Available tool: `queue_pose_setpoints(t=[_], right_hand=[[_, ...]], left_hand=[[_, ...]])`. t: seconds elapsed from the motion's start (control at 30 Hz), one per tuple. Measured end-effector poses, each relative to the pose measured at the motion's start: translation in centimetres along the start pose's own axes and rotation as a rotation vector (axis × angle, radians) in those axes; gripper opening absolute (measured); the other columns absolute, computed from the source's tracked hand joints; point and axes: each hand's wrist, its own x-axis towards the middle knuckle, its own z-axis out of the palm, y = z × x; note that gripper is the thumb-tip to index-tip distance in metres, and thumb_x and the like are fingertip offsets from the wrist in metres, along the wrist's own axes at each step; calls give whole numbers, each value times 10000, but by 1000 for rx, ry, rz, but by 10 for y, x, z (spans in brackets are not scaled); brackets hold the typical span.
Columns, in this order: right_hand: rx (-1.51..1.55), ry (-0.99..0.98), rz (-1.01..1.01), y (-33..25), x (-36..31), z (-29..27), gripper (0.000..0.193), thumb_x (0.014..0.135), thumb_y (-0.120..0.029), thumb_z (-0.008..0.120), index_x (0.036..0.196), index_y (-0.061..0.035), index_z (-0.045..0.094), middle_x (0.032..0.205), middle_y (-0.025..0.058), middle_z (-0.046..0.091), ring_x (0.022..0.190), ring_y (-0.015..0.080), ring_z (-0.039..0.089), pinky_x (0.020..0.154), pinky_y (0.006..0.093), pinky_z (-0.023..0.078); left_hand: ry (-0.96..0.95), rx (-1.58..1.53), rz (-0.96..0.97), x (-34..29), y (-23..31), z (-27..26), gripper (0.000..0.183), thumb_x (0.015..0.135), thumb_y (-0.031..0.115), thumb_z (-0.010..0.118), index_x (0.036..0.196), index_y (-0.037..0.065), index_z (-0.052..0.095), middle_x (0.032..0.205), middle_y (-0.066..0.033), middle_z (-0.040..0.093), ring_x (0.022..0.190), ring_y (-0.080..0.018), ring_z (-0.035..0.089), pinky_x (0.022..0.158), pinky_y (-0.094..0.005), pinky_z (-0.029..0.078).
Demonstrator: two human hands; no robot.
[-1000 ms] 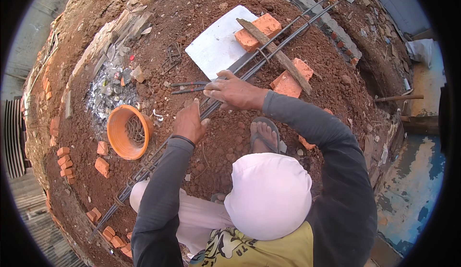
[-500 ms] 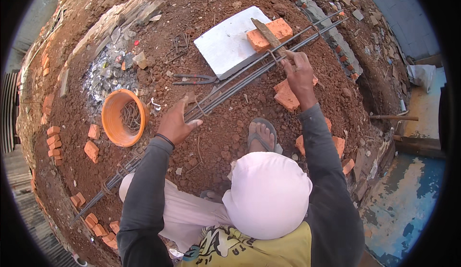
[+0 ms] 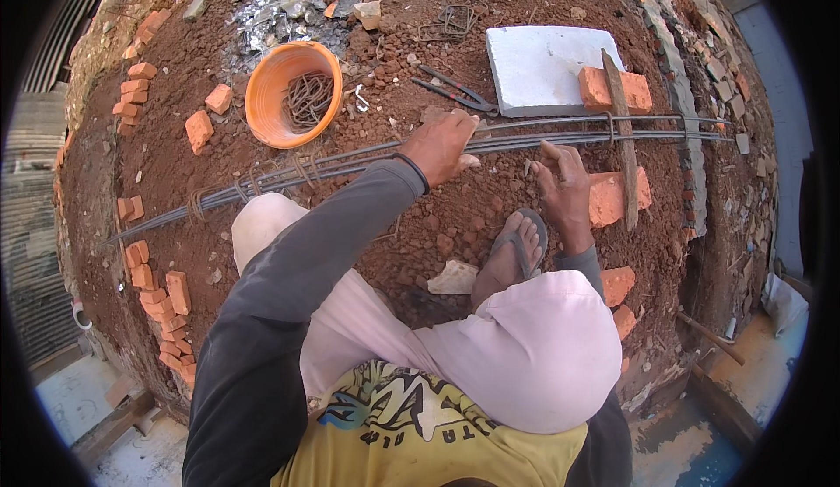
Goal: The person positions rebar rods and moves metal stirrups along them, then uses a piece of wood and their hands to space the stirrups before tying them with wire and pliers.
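Long grey steel rods [image 3: 516, 141] run left to right in a bundle across the ground, with bent wire rings [image 3: 306, 170] around them on the left. My left hand [image 3: 440, 147] grips the bundle near its middle, fingers on the far side and thumb on the near side. Just on the near side of the rods, my right hand [image 3: 564, 191] has partly curled fingers with a gap at the thumb; no held thing is plain. To its right a wooden stick [image 3: 623, 150] crosses the rods, spanning an orange brick [image 3: 643, 93] and a nearer brick [image 3: 605, 200].
Beyond the rods are a white slab [image 3: 542, 67], long-handled pincers [image 3: 459, 91] and an orange bucket [image 3: 262, 98] of bent wire pieces. Broken bricks [image 3: 162, 308] lie at the left. A low block edge [image 3: 682, 102] stands at the right. My sandalled foot [image 3: 516, 251] is close to the rods.
The view has turned, so the rods lie more level. My right hand has come away from the rods and stick toward me. The stick now reaches over the nearer brick. My left hand remains on the rods.
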Motion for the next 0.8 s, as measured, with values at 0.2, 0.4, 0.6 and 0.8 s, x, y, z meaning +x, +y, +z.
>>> queue_pose_setpoints(t=[0.2,0.4,0.6,0.8], right_hand=[[0,-76,-139,-28,15,4,358,787,-34,703,1133,-16,614,976,127,616,870,295,624,757,365,513],[-356,-261,-403,-69,54,41,521,745,-174,750,1215,-49,565,1090,101,605,1114,277,532,979,444,374],[-525,-535,-442,-47,61,64,729,704,-287,775,1317,-21,484,1218,120,567,1198,273,496,1079,496,276],[-565,-605,-517,-36,66,30,799,708,-273,786,1365,0,423,1238,125,551,1232,272,467,1099,497,254]], left_hand=[[-131,143,-101,-31,-45,-86,798,745,423,775,1322,-27,456,1293,-223,516,1230,-374,472,1046,-440,383],[-370,233,-279,-76,-66,-107,707,784,350,749,1326,-4,464,1282,-232,523,1221,-380,479,1043,-438,385],[-233,129,-212,-74,-49,-89,709,799,355,737,1333,-12,448,1322,-205,498,1240,-357,462,1059,-439,369],[-51,166,-164,-71,-30,-59,782,758,374,770,1342,-14,423,1327,-218,489,1255,-370,452,1069,-440,356]])
